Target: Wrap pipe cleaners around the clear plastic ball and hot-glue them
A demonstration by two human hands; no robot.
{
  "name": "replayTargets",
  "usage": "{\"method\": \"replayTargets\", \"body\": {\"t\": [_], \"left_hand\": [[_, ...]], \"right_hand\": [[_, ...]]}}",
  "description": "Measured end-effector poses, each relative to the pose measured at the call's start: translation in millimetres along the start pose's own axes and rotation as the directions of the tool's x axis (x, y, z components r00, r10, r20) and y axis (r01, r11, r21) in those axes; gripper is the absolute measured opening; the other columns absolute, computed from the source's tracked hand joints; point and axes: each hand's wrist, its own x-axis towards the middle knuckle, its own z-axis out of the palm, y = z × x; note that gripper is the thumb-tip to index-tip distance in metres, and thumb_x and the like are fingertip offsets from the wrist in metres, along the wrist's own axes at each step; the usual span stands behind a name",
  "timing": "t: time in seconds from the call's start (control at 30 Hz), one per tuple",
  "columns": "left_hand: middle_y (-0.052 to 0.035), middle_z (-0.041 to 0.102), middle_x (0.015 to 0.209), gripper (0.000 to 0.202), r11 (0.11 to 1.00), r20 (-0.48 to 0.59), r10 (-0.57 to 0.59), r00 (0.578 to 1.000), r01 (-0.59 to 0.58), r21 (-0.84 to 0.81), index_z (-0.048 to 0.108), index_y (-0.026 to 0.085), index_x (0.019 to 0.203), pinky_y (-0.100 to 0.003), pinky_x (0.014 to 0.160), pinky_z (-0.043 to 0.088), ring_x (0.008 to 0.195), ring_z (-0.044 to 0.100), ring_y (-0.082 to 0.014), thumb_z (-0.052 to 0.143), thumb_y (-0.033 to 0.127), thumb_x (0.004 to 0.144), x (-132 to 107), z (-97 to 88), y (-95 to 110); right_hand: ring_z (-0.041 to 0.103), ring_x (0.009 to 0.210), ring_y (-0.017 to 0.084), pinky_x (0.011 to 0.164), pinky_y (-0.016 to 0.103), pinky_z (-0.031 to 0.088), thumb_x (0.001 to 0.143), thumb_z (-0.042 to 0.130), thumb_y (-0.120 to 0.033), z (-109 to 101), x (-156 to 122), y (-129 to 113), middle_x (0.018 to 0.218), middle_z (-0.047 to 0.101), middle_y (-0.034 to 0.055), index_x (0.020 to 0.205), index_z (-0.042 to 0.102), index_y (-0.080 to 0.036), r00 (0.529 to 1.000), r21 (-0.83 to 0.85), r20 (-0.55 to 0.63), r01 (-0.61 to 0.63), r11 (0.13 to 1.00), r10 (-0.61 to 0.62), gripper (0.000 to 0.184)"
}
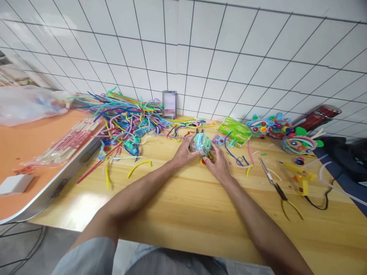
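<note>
Left of the green packet (235, 130), a round craft piece (201, 142) is being held at the surface (177, 206), the left hand (185, 151) and right hand (219, 164) curling around opposite sides, probably to steady its rounded body. Well right of the packet, a glue gun (302, 179) and pliers (283, 196) are lying, perhaps for easy reach; farther left of it, pipe cleaners (126, 107) are lying heaped, seemingly to keep the colours together.

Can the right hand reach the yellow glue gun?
Probably yes: the right hand holds the multicoloured craft piece, but only low things, like the slim metal tool, lie between hand and glue gun.
</note>
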Motion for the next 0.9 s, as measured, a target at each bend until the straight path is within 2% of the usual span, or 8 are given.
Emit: {"method": "replayTargets", "body": {"t": [0.17, 0.3, 0.47, 0.67, 0.77, 0.9], "left_hand": [[-0.0222, 0.051, 0.168, 0.106, 0.997, 0.023, 0.061, 0.998, -0.062, 0.04, 0.043, 0.018, 0.165, -0.057, 0.137, 0.036, 0.161, 0.047, -0.0379, 0.094, 0.06, 0.081, -0.5, 0.1, -2.4], [-0.0223, 0.055, 0.165, 0.106, 0.991, 0.043, 0.068, 0.997, -0.073, 0.113, 0.048, 0.02, 0.162, -0.061, 0.134, 0.038, 0.157, 0.051, -0.0411, 0.095, 0.062, 0.078, 0.9, -0.8, -4.8], [-0.0233, 0.051, 0.168, 0.111, 0.986, 0.083, 0.095, 0.992, -0.105, 0.127, 0.042, 0.019, 0.168, -0.061, 0.135, 0.037, 0.16, 0.048, -0.0412, 0.093, 0.064, 0.08, -0.3, -1.2, -1.8], [-0.0213, 0.049, 0.171, 0.104, 0.987, 0.084, 0.059, 0.995, -0.071, 0.145, 0.04, 0.02, 0.168, -0.057, 0.138, 0.036, 0.163, 0.046, -0.0375, 0.089, 0.06, 0.086, 1.6, -0.8, 0.4], [-0.021, 0.047, 0.173, 0.104, 0.991, 0.055, 0.018, 0.998, -0.025, 0.133, 0.041, 0.021, 0.167, -0.059, 0.138, 0.033, 0.165, 0.042, -0.0387, 0.089, 0.062, 0.085, 2.0, -1.1, 1.1], [-0.022, 0.05, 0.17, 0.094, 0.994, -0.002, -0.013, 1.0, 0.014, 0.108, 0.044, 0.02, 0.164, -0.061, 0.137, 0.035, 0.163, 0.044, -0.0392, 0.084, 0.062, 0.091, 0.9, -2.4, 2.3]], "right_hand": [[0.072, 0.13, 0.034, 0.113, 0.058, 0.058, 0.099, 0.072, -0.049, -1.9, -1.0, -2.9, 0.146, 0.071, 0.0206, 0.152, 0.055, -0.02, 0.998, 0.034, -0.017, -0.067, 0.997, 0.067, 0.063], [0.074, 0.125, 0.034, 0.111, 0.058, 0.06, 0.099, 0.071, -0.053, -1.8, -2.0, -4.1, 0.141, 0.074, 0.0194, 0.144, 0.06, -0.021, 0.996, 0.042, -0.032, -0.079, 0.996, 0.081, 0.057], [0.076, 0.118, 0.034, 0.105, 0.059, 0.062, 0.097, 0.072, -0.052, -2.8, -2.1, -1.7, 0.133, 0.076, 0.0188, 0.141, 0.064, -0.019, 0.992, 0.045, -0.062, -0.108, 0.993, 0.111, 0.056], [0.076, 0.111, 0.032, 0.103, 0.059, 0.063, 0.096, 0.072, -0.054, -4.1, 0.5, 2.9, 0.125, 0.077, 0.0168, 0.14, 0.067, -0.019, 0.994, 0.028, -0.075, -0.077, 0.997, 0.079, 0.057], [0.077, 0.11, 0.033, 0.103, 0.06, 0.063, 0.096, 0.072, -0.056, -4.5, 1.2, 4.1, 0.126, 0.077, 0.0176, 0.143, 0.066, -0.018, 0.993, 0.037, -0.074, -0.09, 0.995, 0.093, 0.061], [0.076, 0.11, 0.032, 0.104, 0.059, 0.062, 0.094, 0.072, -0.056, -4.7, 2.7, 3.9, 0.129, 0.077, 0.0173, 0.145, 0.066, -0.019, 0.988, 0.07, -0.067, -0.132, 0.989, 0.137, 0.063]]}}
